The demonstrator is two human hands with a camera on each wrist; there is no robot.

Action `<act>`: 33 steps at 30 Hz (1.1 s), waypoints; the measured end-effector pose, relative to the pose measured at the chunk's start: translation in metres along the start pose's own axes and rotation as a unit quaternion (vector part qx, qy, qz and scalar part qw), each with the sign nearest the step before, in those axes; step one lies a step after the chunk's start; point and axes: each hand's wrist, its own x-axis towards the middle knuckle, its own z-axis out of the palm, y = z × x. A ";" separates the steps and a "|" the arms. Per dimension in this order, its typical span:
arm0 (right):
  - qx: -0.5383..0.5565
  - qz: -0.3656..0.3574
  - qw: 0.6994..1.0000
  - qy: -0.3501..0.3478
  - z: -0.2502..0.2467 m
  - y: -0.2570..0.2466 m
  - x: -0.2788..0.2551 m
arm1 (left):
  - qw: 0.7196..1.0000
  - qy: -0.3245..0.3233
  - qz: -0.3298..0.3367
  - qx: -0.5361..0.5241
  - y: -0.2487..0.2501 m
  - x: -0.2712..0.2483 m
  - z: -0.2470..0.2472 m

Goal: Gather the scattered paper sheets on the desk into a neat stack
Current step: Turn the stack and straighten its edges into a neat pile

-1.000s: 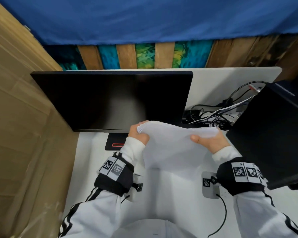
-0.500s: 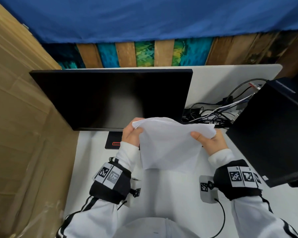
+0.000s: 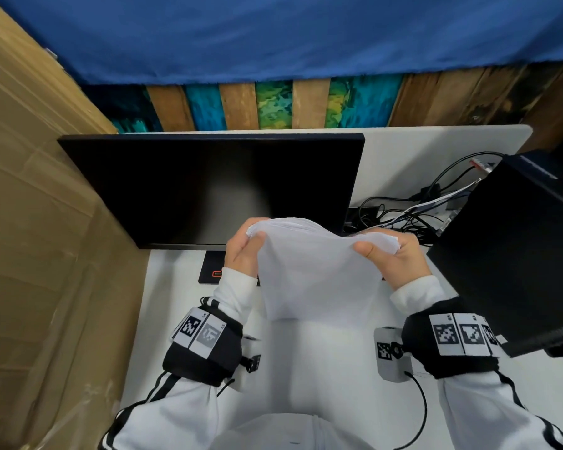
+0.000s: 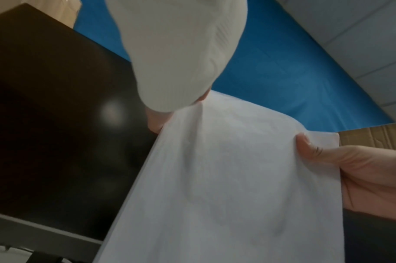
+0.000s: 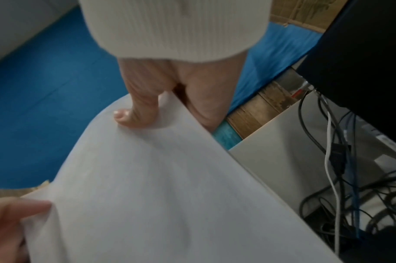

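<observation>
A bundle of white paper sheets point(image 3: 312, 271) hangs upright above the white desk point(image 3: 322, 368), in front of the black monitor point(image 3: 215, 190). My left hand point(image 3: 241, 251) pinches its upper left corner, thumb on the near face. My right hand point(image 3: 387, 254) grips the upper right corner, thumb pressed on the front. The top edge bows upward between the hands and the lower edge hangs free. In the left wrist view the paper sheets point(image 4: 226, 186) fill the frame, with the right hand point(image 4: 350, 169) at their edge. The right wrist view shows the thumb point(image 5: 136, 115) on the paper sheets point(image 5: 147, 195).
A black computer tower point(image 3: 514, 254) stands at the right, with a tangle of cables point(image 3: 403, 216) behind it. A cardboard wall point(image 3: 39, 254) borders the left side. The monitor stand's base point(image 3: 212, 271) sits just behind the left hand.
Both hands have drawn the sheets slightly nearer and closer together. The top edge now bulges higher between them, and the bundle hangs more upright.
</observation>
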 end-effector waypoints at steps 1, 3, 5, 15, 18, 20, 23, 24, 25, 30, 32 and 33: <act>-0.001 0.004 1.000 0.003 0.000 0.001 -0.001 | 1.000 -0.007 0.002 0.006 -0.001 0.000 -0.001; -0.010 0.021 1.000 0.008 0.000 0.007 -0.003 | 0.999 -0.014 -0.012 0.031 -0.009 -0.001 -0.002; -0.027 0.032 0.999 0.024 -0.001 0.009 -0.003 | 0.998 -0.010 -0.029 0.057 -0.016 0.001 -0.003; -0.454 -0.056 0.887 -0.065 0.015 -0.047 0.011 | 0.958 -0.149 0.124 0.211 0.010 -0.003 0.018; -0.376 -0.070 0.921 -0.071 0.010 -0.035 0.012 | 0.962 -0.200 0.081 0.170 0.010 0.003 0.008; -0.290 -0.070 0.952 -0.060 -0.002 -0.025 0.014 | 0.945 -0.224 0.011 0.237 -0.007 0.010 -0.008; -0.180 -0.057 0.982 -0.012 -0.020 -0.015 0.016 | 0.887 -0.170 -0.100 0.417 -0.044 0.019 -0.046; -0.165 -0.047 0.985 0.004 -0.027 -0.010 0.016 | 0.878 -0.161 -0.119 0.435 -0.053 0.021 -0.061; -0.151 -0.035 0.988 0.016 -0.034 -0.004 0.014 | 0.881 -0.153 -0.123 0.431 -0.058 0.022 -0.073; -0.034 0.053 0.994 0.087 -0.046 0.026 0.003 | 0.969 -0.032 -0.070 0.235 -0.058 0.031 -0.110; 0.005 0.073 0.992 0.099 -0.045 0.035 0.000 | 0.986 -0.009 -0.075 0.145 -0.056 0.029 -0.107; 0.031 0.090 0.991 0.094 -0.043 0.039 -0.002 | 0.989 -0.015 -0.079 0.127 -0.057 0.027 -0.105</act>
